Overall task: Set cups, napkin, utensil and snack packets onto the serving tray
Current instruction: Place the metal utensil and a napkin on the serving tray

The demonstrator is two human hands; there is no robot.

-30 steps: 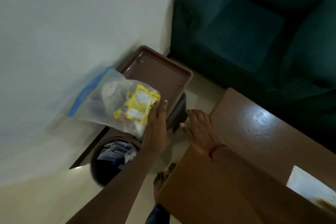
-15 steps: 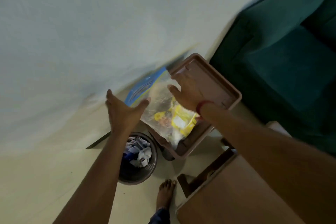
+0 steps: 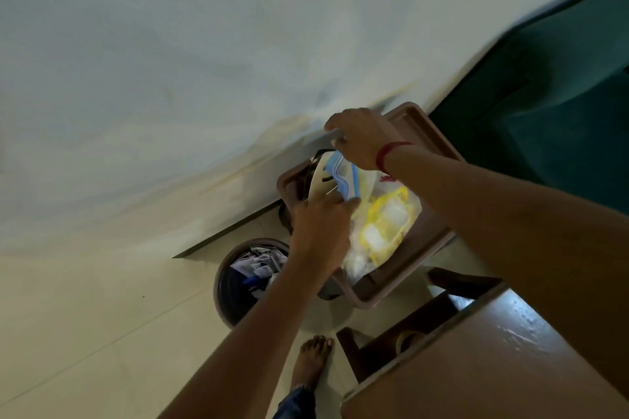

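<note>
A brown serving tray [image 3: 410,286] rests on a low stand beside the wall. A clear zip bag [image 3: 384,224] with a blue closure strip lies in it, holding yellow snack packets and pale items I cannot make out. My left hand [image 3: 320,228] pinches the near side of the bag's blue mouth. My right hand [image 3: 360,139], with a red thread at the wrist, grips the far side of the same mouth. A white curved edge [image 3: 318,182] shows at the bag's opening; what it is cannot be told.
A round dark waste bin [image 3: 238,282] with crumpled paper stands on the floor left of the tray. A glossy wooden table [image 3: 493,367] fills the lower right. A teal sofa [image 3: 561,95] is behind the tray. My bare foot [image 3: 311,360] is on the pale tile floor.
The bag now lies flat in the tray. My left hand moved right from above the bin onto the bag's mouth, and my right hand shifted up to the closure's far side.
</note>
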